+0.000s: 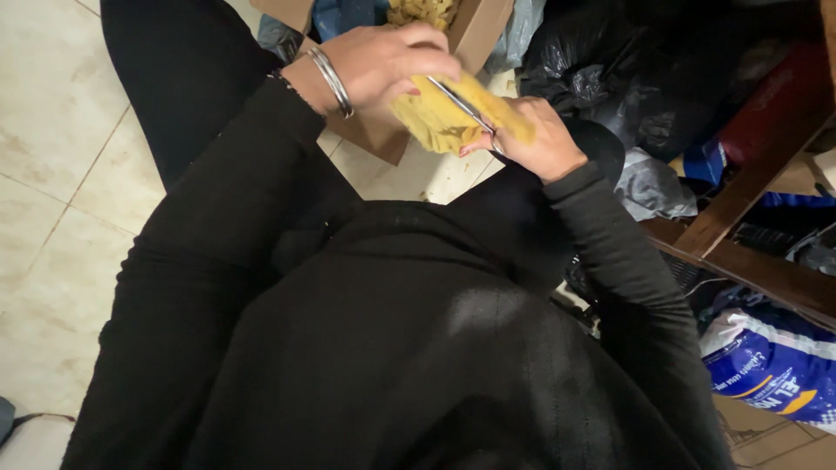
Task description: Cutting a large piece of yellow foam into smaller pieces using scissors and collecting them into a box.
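Tiled floor (52,130) lies bare beside hands cutting yellow sponge (435,117).

Both hands (396,61) (540,139) on yellow, perhaps spongy, piece (435,122)

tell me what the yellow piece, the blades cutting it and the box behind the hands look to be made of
The yellow piece looks like soft foam or sponge: matte, porous, crumpling under the left hand. The scissors in the right hand look like polished metal, with a bright glint along the thin blade. The box looks like plain brown cardboard, dull, with a folded flap.
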